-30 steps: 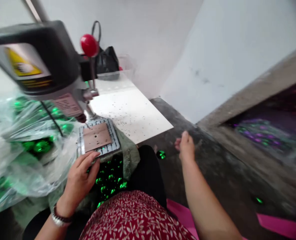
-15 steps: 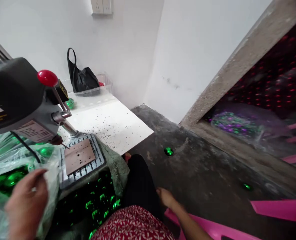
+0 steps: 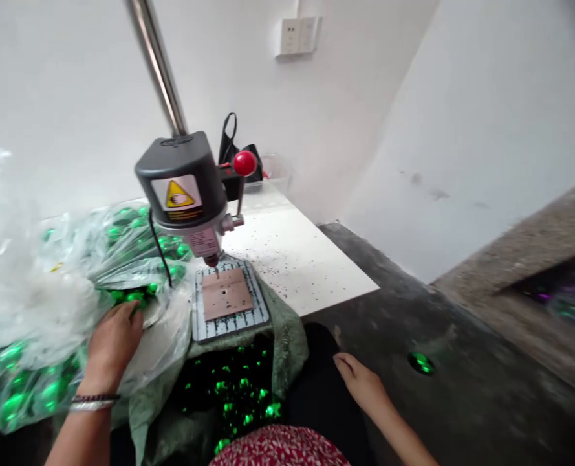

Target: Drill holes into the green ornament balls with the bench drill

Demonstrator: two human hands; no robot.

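My left hand (image 3: 116, 333), with bracelets at the wrist, reaches into the mouth of a clear plastic bag (image 3: 154, 327). It is up against shiny green balls (image 3: 134, 296); the fingertips are hidden among them. My right hand (image 3: 359, 380) rests beside my knee, fingers curled, with nothing visible in it. Between the hands stands a small drill press (image 3: 183, 188) with a red-knobbed lever (image 3: 244, 164). Under its bit, a brown square board (image 3: 233, 294) with a dark hole lies on the slotted metal base (image 3: 258, 314).
Dark specks litter the white tabletop (image 3: 311, 259). A black bag (image 3: 249, 158) stands behind the press. More green balls (image 3: 243, 395) lie below the base, beside a green cloth (image 3: 287, 336). One green piece (image 3: 422, 364) is on the floor. A wall socket (image 3: 297, 37) is above.
The view has swung left, bringing the whole press and the bags of green balls into sight. My left hand has moved forward from beside the bag into its opening. My right hand stays by the knee.
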